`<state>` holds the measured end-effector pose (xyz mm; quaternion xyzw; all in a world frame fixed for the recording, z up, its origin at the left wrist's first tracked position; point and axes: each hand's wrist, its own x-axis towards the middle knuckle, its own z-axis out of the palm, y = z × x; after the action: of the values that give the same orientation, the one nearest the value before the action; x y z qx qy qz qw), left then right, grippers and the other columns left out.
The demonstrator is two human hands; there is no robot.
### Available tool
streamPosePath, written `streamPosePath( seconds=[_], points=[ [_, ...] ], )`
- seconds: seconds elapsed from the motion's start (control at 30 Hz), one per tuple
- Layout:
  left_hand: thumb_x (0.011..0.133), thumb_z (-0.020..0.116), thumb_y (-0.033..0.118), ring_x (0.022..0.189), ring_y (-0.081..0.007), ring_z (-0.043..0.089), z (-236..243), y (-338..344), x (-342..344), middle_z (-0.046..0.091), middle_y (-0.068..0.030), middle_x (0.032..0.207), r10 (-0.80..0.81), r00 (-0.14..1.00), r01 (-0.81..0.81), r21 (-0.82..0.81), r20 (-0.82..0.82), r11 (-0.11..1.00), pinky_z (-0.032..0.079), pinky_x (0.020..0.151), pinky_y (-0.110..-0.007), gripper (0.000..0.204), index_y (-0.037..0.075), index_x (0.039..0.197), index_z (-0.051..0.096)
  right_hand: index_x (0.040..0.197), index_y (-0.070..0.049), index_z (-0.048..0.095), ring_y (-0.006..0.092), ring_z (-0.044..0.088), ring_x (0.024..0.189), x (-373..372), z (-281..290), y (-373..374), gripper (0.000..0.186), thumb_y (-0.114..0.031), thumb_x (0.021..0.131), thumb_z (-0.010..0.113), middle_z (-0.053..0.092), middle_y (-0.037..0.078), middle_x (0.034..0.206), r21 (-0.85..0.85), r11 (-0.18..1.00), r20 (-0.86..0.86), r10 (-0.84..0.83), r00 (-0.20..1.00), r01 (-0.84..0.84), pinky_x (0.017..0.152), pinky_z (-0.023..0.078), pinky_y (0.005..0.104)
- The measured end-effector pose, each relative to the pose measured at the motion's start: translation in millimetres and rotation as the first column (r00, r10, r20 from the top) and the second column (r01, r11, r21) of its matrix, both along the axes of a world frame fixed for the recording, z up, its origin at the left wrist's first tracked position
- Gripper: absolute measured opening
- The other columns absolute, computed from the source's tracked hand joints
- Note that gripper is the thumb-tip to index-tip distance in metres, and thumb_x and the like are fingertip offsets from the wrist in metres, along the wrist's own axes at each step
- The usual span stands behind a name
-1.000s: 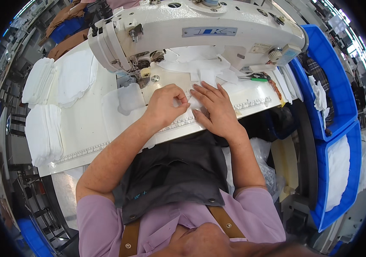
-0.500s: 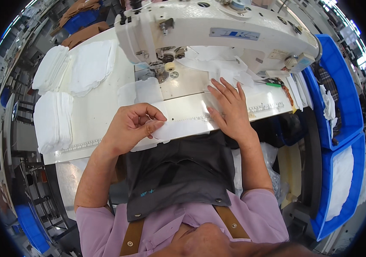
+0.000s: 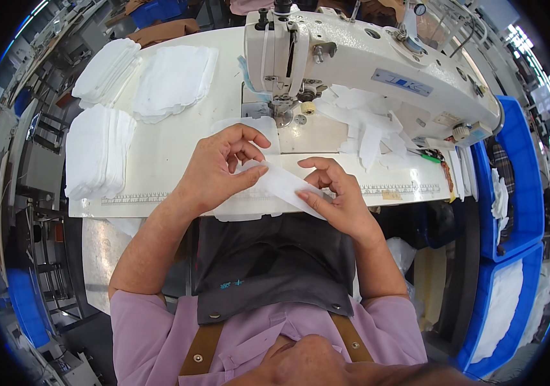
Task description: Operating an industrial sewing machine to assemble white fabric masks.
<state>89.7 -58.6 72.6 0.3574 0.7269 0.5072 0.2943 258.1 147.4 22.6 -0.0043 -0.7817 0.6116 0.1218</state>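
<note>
1. Head view: a narrow white strip (image 3: 286, 184), smooth, thin and straight-sided, slants between the two hands close to the table's front edge, its right end reaching that edge.
2. The left hand (image 3: 222, 168) has the strip's upper left end pinched between the thumb tip and a curled finger; the index finger arches above, apart from the thumb.
3. The right hand (image 3: 338, 196) lays its thumb over the strip's lower right part. Its index finger is bent and well apart from the thumb; whether another finger presses from underneath cannot be told.
4. Beneath and behind the left hand, a thin, slightly see-through white piece (image 3: 266, 130) with rounded corners lies on the table (image 3: 178, 148), whose hard, glossy white top carries a printed ruler along the front edge.
5. Toward the table's left edge stand two stacks of soft white cloth, a near stack (image 3: 98, 154) and a far stack (image 3: 107, 71); a wider stack (image 3: 177, 80) with wavy edges lies just right of them.
6. A cream-painted metal sewing machine (image 3: 365, 64) spans the table's far right part. Crumpled white scraps (image 3: 374, 125) lie beneath its arm, near green-handled snips (image 3: 430, 158).
7. Beyond the table's right edge, a blue plastic bin (image 3: 524, 174) holds checked and white fabric.
</note>
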Motion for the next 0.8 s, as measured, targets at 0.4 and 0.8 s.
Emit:
streamPosePath(
  seconds=[0.4,0.8],
  points=[
    [0.088,0.081,0.003,0.074,-0.0042,0.062,-48.3,36.2,-76.0,0.072,-0.0017,0.088,0.145,0.989,-0.145,-0.007,-0.038,0.989,0.051,0.066,-0.022,0.025,-0.001,0.110,0.071,0.131,-0.007,0.070,0.0291,0.064,0.081,-33.4,-14.8,-21.1,0.048,0.002,0.084,0.065,0.066,0.009,0.088,0.507,0.861,-0.284,0.140,0.948,0.025,0.077,0.050,0.0448],
    [0.087,0.081,0.010,0.069,-0.0173,0.062,-78.9,64.4,-74.2,0.073,-0.0086,0.085,0.158,0.891,-0.164,0.023,-0.426,0.986,0.052,0.066,-0.033,0.014,0.003,0.099,0.082,0.122,-0.007,0.073,0.0312,0.065,0.103,-46.0,-33.4,-18.0,0.042,-0.007,0.081,0.065,0.064,0.014,0.117,0.714,0.668,-0.339,0.064,0.938,0.213,0.089,0.055,0.0420]
  ],
)
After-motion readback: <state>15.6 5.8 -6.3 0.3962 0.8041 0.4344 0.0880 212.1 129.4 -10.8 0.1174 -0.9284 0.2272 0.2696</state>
